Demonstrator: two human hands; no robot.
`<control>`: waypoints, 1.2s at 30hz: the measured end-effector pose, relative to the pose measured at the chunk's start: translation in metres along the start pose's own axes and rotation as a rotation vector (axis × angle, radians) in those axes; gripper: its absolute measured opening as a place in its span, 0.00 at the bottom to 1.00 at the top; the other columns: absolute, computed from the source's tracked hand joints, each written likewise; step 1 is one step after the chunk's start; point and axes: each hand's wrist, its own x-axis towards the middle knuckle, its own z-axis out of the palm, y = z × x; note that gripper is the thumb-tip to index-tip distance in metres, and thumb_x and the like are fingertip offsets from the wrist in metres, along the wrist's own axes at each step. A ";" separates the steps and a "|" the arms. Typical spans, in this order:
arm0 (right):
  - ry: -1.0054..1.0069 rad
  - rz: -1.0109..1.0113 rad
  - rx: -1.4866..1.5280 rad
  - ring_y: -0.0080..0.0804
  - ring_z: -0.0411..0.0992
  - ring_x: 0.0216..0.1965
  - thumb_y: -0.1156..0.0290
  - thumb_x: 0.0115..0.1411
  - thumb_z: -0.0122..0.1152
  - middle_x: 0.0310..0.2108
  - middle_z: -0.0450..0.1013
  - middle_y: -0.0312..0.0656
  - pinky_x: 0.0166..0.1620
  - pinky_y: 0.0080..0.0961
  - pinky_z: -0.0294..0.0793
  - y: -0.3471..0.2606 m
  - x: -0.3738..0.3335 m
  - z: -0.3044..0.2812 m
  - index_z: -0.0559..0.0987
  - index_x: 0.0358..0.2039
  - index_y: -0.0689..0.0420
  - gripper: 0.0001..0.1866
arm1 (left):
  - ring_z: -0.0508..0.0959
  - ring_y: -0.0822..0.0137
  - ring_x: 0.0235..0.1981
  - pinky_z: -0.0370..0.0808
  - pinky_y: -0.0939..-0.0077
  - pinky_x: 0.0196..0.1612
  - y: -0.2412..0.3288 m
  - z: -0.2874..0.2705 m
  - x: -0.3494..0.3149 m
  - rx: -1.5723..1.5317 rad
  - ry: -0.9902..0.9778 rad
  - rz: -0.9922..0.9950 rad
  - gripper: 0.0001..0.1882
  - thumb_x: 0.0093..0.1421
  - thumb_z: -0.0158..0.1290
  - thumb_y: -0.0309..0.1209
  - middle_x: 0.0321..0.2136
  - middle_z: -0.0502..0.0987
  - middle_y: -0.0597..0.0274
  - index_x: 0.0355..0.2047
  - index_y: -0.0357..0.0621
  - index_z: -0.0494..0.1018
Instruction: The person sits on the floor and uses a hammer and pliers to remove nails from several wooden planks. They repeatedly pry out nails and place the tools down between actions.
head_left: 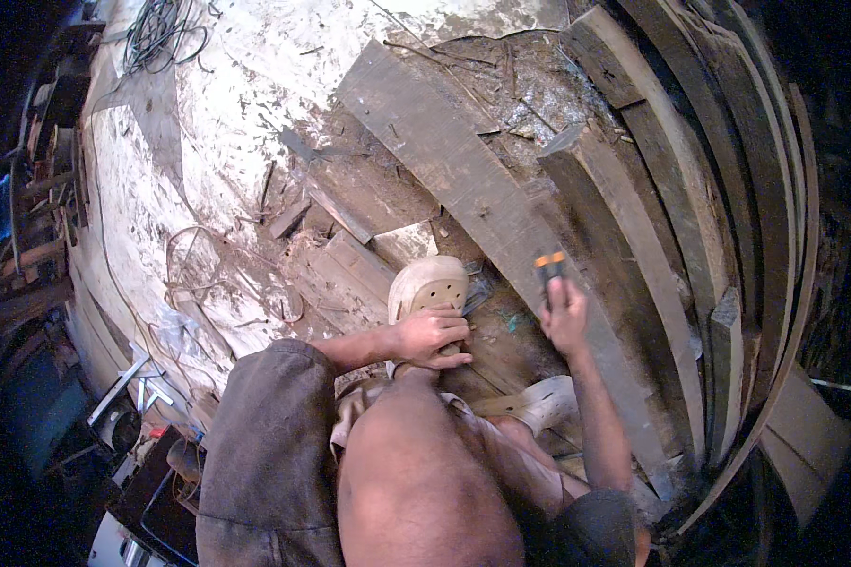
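Observation:
My right hand (565,319) is closed round a short tool with a black body and orange bands (548,267). It is held above a long, wide wooden plank (473,184) lying on the ground; the tool's exact kind is not clear. My left hand (432,336) rests over the ankle end of a beige clog (429,282) with small holes. Its fingers are loosely bent, the thumb stands apart, and I see nothing held in them; the palm is hidden. A second beige clog (544,404) shows between my leg and my right forearm.
Several long boards (624,217) lie side by side at the right. Wood offcuts (345,269) and debris cover the dirty floor ahead. A coiled dark cable (156,36) lies at the far left. A metal-framed object (142,383) stands at the near left.

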 end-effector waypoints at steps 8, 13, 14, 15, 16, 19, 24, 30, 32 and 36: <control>-0.058 -0.224 -0.519 0.24 0.64 0.17 0.45 0.66 0.45 0.16 0.66 0.34 0.23 0.27 0.64 0.030 0.026 -0.016 0.71 0.28 0.61 0.28 | 0.74 0.53 0.31 0.71 0.62 0.38 -0.004 0.002 -0.003 -0.019 0.021 0.027 0.13 0.57 0.56 0.39 0.24 0.71 0.55 0.27 0.43 0.70; 0.238 0.051 0.323 0.18 0.62 0.13 0.45 0.66 0.47 0.18 0.68 0.34 0.17 0.22 0.58 -0.011 0.022 -0.001 0.71 0.26 0.57 0.26 | 0.75 0.53 0.32 0.72 0.62 0.39 0.000 0.001 -0.004 -0.002 0.023 -0.042 0.12 0.56 0.57 0.39 0.25 0.73 0.54 0.29 0.44 0.72; 0.333 0.012 0.285 0.19 0.62 0.13 0.46 0.66 0.46 0.19 0.68 0.34 0.17 0.21 0.58 0.002 0.025 0.005 0.72 0.26 0.57 0.26 | 0.75 0.53 0.33 0.73 0.62 0.39 0.000 0.000 -0.002 0.006 0.018 -0.043 0.11 0.56 0.57 0.38 0.26 0.74 0.54 0.30 0.44 0.73; 0.227 -0.100 0.021 0.23 0.65 0.16 0.45 0.65 0.47 0.19 0.68 0.36 0.20 0.24 0.62 0.019 0.030 0.004 0.72 0.27 0.59 0.27 | 0.75 0.53 0.32 0.72 0.62 0.39 -0.001 0.000 -0.002 0.009 0.028 -0.029 0.11 0.56 0.57 0.38 0.25 0.73 0.55 0.29 0.44 0.72; 0.120 -0.210 -0.247 0.27 0.68 0.19 0.44 0.64 0.48 0.19 0.69 0.38 0.23 0.28 0.66 0.037 0.034 -0.003 0.73 0.28 0.60 0.28 | 0.75 0.53 0.31 0.72 0.62 0.38 -0.002 0.001 -0.001 0.008 0.040 -0.014 0.11 0.56 0.57 0.38 0.24 0.72 0.55 0.28 0.44 0.71; -0.089 -0.174 -0.415 0.33 0.71 0.24 0.43 0.63 0.50 0.20 0.70 0.39 0.28 0.31 0.70 0.014 0.033 -0.009 0.74 0.30 0.62 0.29 | 0.74 0.54 0.30 0.71 0.62 0.38 -0.004 0.001 -0.004 0.006 0.043 -0.016 0.11 0.57 0.56 0.38 0.24 0.72 0.56 0.27 0.44 0.70; 0.165 0.150 0.114 0.32 0.70 0.23 0.45 0.63 0.52 0.20 0.71 0.40 0.29 0.32 0.70 0.021 0.037 -0.011 0.74 0.27 0.65 0.29 | 0.75 0.53 0.31 0.72 0.61 0.38 0.002 -0.003 -0.001 -0.015 0.003 -0.071 0.10 0.57 0.56 0.37 0.24 0.72 0.55 0.28 0.44 0.70; -0.063 -0.204 -0.619 0.46 0.74 0.28 0.45 0.62 0.52 0.25 0.75 0.51 0.37 0.41 0.71 0.008 0.032 -0.027 0.77 0.30 0.65 0.29 | 0.75 0.53 0.30 0.73 0.62 0.37 -0.002 0.001 0.000 0.011 0.030 -0.037 0.10 0.57 0.55 0.36 0.24 0.72 0.56 0.27 0.43 0.70; 0.112 -0.052 -0.244 0.54 0.74 0.30 0.44 0.62 0.52 0.28 0.76 0.56 0.37 0.43 0.72 0.015 0.036 -0.028 0.76 0.31 0.65 0.30 | 0.75 0.53 0.30 0.73 0.62 0.37 0.000 0.000 -0.002 0.002 0.029 -0.065 0.10 0.57 0.55 0.36 0.24 0.72 0.57 0.27 0.43 0.70; 0.127 -0.185 -0.453 0.45 0.74 0.23 0.40 0.62 0.49 0.22 0.73 0.52 0.30 0.37 0.71 0.025 0.033 -0.022 0.75 0.33 0.66 0.34 | 0.75 0.54 0.30 0.72 0.62 0.37 -0.001 -0.002 0.004 -0.011 0.015 -0.076 0.09 0.58 0.54 0.35 0.24 0.72 0.58 0.28 0.43 0.69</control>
